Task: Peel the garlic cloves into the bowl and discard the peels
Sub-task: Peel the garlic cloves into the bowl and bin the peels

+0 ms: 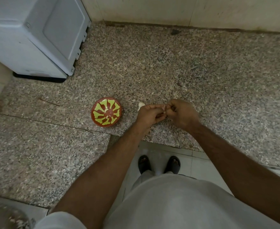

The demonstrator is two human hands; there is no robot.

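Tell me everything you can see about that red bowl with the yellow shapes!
The bowl is small, round and reddish-brown, with a glossy inside painted in yellow-green club-like shapes that fan out from the middle. It looks like glazed clay or ceramic. It sits upright on the speckled granite counter, left of the left hand, and nothing touches it but the counter. A few small pale pieces, probably peeled garlic cloves, lie inside near the middle.
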